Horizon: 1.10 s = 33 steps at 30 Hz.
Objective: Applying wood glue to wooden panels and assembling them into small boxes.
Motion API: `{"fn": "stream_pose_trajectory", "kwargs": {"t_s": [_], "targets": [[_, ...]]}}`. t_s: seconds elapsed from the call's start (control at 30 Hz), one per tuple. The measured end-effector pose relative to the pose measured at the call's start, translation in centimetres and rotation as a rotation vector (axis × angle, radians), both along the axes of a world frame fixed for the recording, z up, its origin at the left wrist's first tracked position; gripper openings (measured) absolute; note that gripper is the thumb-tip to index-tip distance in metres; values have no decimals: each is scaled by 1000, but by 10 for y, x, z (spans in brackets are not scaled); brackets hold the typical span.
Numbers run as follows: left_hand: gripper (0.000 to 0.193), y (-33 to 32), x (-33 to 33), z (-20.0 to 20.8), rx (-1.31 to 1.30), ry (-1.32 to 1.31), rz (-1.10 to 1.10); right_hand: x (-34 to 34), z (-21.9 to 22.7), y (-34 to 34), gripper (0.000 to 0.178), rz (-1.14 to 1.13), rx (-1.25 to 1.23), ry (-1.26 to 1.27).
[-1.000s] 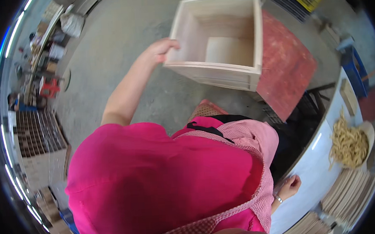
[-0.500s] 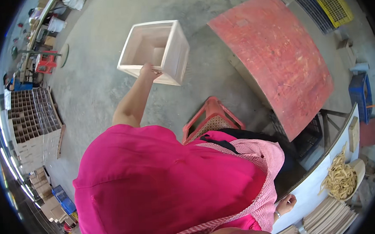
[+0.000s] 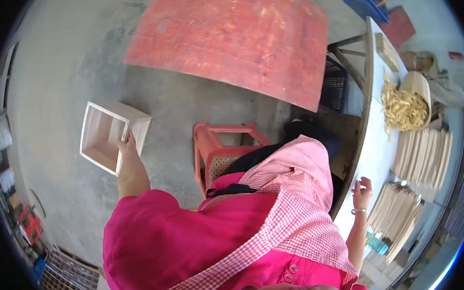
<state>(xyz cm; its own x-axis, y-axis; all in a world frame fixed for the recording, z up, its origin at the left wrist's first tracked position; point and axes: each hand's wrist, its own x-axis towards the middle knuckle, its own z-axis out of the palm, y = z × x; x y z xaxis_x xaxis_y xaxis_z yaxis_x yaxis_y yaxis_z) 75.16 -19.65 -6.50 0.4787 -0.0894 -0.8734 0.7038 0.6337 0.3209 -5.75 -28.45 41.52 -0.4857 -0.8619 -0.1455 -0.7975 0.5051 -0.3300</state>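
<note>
My left hand (image 3: 128,146) grips the near rim of a pale, open-topped wooden box (image 3: 103,133). Held out to my left, the box is tilted so its opening faces left, and its inside looks bare. My left fingertips are partly hidden at the rim. On the other side, my right hand (image 3: 362,191) is over the edge of a white tabletop (image 3: 371,143), its fingers loosely bent and apart with nothing in them. Nearest to it are two stacks of thin wooden pieces (image 3: 424,158). Beyond them a tipped tub spills pale yellow strips (image 3: 404,108).
A large red board (image 3: 231,34) stands ahead, above the grey floor. Just in front of me is a red stool (image 3: 207,146) with a woven seat. A dark crate (image 3: 334,84) sits between board and white table; a blue crate (image 3: 363,1) lies farther off.
My view has turned to the right, so the red board and white tabletop sit farther left. The box stays in my left hand. My right hand and forearm now show more fully.
</note>
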Motion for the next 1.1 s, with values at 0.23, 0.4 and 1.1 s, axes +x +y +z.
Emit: {"fn": "stream_pose_trajectory", "kwargs": {"t_s": [0.23, 0.4, 1.1], "targets": [[56, -116, -96, -52, -51, -428, -1916, -20, -38, 35, 26, 56, -127, 150], [42, -318, -323, 105, -206, -547, -1880, -22, -14, 71, 18, -208, -335, 147], [115, -167, -998, 663, -942, -474, -2773, -244, 160, 193, 75, -1150, -1670, -395]]}}
